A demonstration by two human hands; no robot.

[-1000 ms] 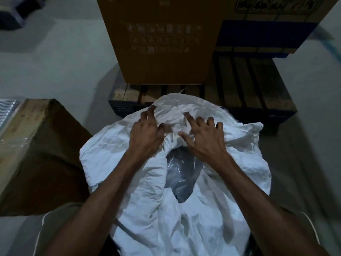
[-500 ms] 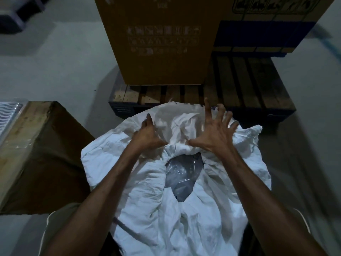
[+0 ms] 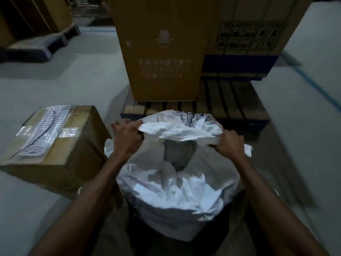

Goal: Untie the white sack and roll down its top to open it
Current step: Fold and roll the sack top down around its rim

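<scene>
White sack blurred, fists hide rim

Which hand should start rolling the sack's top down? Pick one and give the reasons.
Neither clearly: left hand and right hand each grip the white sack rim on opposite sides of the open mouth. Both together looks best; rolling one side alone would likely skew it.

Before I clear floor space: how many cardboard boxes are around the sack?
3: one tape-topped box left of the white sack, two tall ones on the pallet behind. More may be hidden.

Crinkled matt woven-plastic sack
</scene>
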